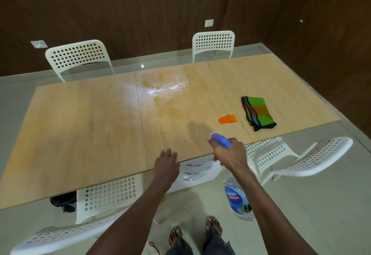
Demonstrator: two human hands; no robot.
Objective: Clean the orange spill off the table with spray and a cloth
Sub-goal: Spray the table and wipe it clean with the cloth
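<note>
A bright orange spill [227, 118] lies on the wooden table [90, 126], right of centre near the front edge. Beside it on the right lies a folded green, orange and black cloth [258, 113]. My right hand [228, 152] grips a clear spray bottle [235, 192] by its blue trigger head, held at the table's front edge with the nozzle toward the spill. My left hand [165, 163] rests with straight fingers on the table's front edge. A wet, shiny, faintly orange smear [164, 86] covers the far middle of the table.
White perforated chairs stand round the table: two at the far side [78, 56] [213, 43], one at the near left [80, 214], two at the near right [301, 160]. A white drawer unit [195, 171] sits under the table. My feet [194, 232] stand on the tiled floor.
</note>
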